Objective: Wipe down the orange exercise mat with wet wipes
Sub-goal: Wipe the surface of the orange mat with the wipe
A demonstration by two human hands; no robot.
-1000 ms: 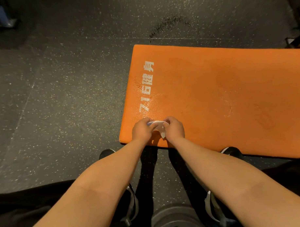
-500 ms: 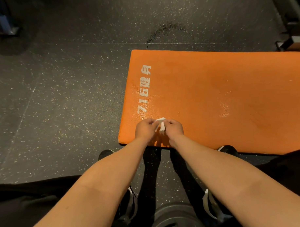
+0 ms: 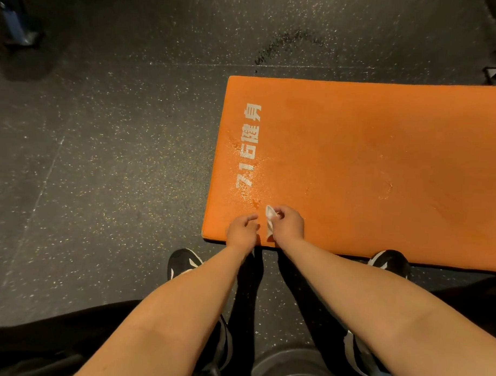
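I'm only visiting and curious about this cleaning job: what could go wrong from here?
The wipe is bunched small in the right hand alone, with the left hand off it, so each pass may cover little of the big mat.
The pale specks by the white lettering might get smeared about rather than lifted.
A shoe sits at the mat's near edge and could tread grit back on.

Wipe (image 3: 269, 220) over mat (image 3: 383, 153), mat on floor (image 3: 101, 154)
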